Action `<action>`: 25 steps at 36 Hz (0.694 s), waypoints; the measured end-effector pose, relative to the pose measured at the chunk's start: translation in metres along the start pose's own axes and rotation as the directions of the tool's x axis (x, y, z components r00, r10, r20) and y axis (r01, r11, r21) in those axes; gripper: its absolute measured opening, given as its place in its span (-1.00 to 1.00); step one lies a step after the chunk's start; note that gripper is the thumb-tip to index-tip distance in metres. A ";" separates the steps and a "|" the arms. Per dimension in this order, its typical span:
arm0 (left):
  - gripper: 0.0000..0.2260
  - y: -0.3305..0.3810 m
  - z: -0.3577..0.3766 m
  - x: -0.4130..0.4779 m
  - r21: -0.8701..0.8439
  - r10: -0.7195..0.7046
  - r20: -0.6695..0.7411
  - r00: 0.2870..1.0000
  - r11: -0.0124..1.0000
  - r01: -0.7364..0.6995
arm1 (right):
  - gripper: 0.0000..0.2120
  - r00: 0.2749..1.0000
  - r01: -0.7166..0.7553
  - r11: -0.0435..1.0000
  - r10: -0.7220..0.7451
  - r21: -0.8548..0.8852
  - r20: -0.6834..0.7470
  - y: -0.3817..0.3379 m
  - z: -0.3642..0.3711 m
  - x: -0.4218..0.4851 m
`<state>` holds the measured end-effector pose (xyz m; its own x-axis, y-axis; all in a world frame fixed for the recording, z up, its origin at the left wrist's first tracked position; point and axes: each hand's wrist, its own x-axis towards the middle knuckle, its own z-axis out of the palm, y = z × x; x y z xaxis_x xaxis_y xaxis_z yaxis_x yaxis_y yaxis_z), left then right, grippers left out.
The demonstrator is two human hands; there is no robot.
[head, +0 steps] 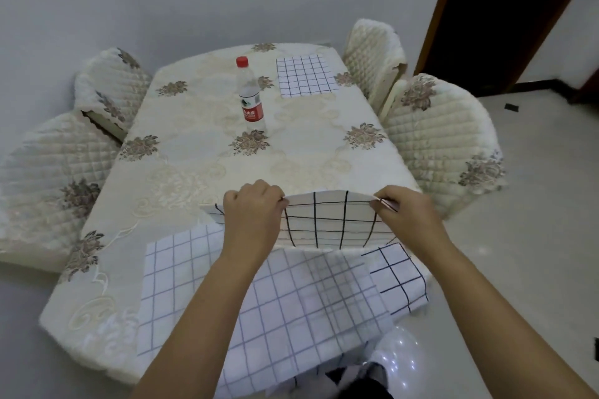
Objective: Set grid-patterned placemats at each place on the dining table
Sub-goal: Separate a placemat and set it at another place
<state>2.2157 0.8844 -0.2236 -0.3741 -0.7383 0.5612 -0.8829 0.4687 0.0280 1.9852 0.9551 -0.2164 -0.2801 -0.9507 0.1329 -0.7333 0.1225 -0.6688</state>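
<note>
At the near end of the table (201, 155), a person holds a black-grid mat (327, 220) lifted off a loose pile of mats (275, 301). One mat already lies flat at the far right place (306, 75), beside a water bottle (249, 91) standing mid-table. So I'd judge this the lifting-off step: one mat separated from the stack, ready to go to another place.

The left hand (251, 217) pinches the mat's upper edge near its left end, fingers (278, 201) pressed together on the cloth. The right hand (402, 214) pinches the same edge at the right corner, fingertips (377, 202) closed on it. Between them the edge bows upward and the rest droops toward the pile.

Next, I think, it needs carrying clear of the pile to a bare place by a chair (437, 139), then laying flat and square to the table edge, without dragging the mats beneath.
</note>
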 end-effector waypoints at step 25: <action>-0.78 0.373 0.037 0.143 -0.321 0.149 -0.061 0.987 0.933 -0.161 | -0.91 0.906 -0.190 0.972 0.120 -0.135 -0.405 0.264 -0.306 -0.010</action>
<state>1.8223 0.9354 -0.1637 -0.4834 -0.6293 0.6085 -0.6729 0.7117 0.2015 1.6054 1.0842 -0.1705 -0.5933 -0.7313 0.3365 -0.7438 0.3380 -0.5766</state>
